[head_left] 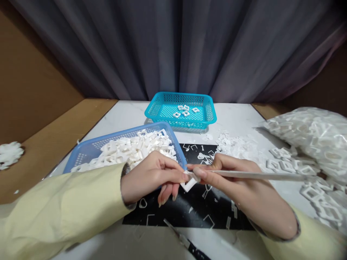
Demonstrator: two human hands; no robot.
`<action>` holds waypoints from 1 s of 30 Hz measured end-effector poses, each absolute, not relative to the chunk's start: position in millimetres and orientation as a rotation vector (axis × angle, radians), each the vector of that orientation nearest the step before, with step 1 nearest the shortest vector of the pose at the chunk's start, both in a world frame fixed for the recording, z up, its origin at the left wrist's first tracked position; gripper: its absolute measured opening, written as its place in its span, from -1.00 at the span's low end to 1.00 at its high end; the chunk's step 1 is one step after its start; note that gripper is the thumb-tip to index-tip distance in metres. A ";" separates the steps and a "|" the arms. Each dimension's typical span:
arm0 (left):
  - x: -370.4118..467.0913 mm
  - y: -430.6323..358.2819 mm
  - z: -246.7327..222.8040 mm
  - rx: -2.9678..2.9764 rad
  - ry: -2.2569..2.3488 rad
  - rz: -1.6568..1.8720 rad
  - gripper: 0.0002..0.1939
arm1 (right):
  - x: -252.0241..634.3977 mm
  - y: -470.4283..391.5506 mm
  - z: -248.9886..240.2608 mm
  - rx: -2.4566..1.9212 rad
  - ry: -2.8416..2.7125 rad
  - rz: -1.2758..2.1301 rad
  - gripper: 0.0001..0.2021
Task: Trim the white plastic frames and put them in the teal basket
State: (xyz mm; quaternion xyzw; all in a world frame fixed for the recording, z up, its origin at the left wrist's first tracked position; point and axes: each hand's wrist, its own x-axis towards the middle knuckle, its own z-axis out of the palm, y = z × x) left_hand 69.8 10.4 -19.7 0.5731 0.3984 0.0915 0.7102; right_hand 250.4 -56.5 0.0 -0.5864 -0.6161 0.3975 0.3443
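Above a black mat [187,216], my left hand [154,177] pinches a small white square frame [189,184] by its upper left edge. My right hand [233,177] is closed around a long thin pale stick-like tool [260,176], whose tip end meets the frame between my fingertips. The tool's tip is hidden by the fingers. Both hands nearly touch over the frame. White scraps [208,221] and thin strips lie on the mat below. A knife with a black handle [196,251] rests at the near edge, under the hands.
A blue basket [81,144] heaped with white pieces stands behind my left hand. Farther back, a turquoise basket [180,124] holds several white frames. White shavings [235,146] lie behind my right hand. A clear bag [314,133] of pieces and loose frames [322,202] occupy the right.
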 end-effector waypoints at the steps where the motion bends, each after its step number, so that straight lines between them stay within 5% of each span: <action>1: 69.9 10.5 -19.4 1.268 0.883 0.203 -0.73 | 250.4 -56.2 0.1 -1.519 -1.601 1.038 -0.63; 30: 73.6 7.6 -17.2 1.366 0.924 0.204 -0.70 | 242.7 -62.0 -15.5 -1.481 -1.768 0.680 -0.71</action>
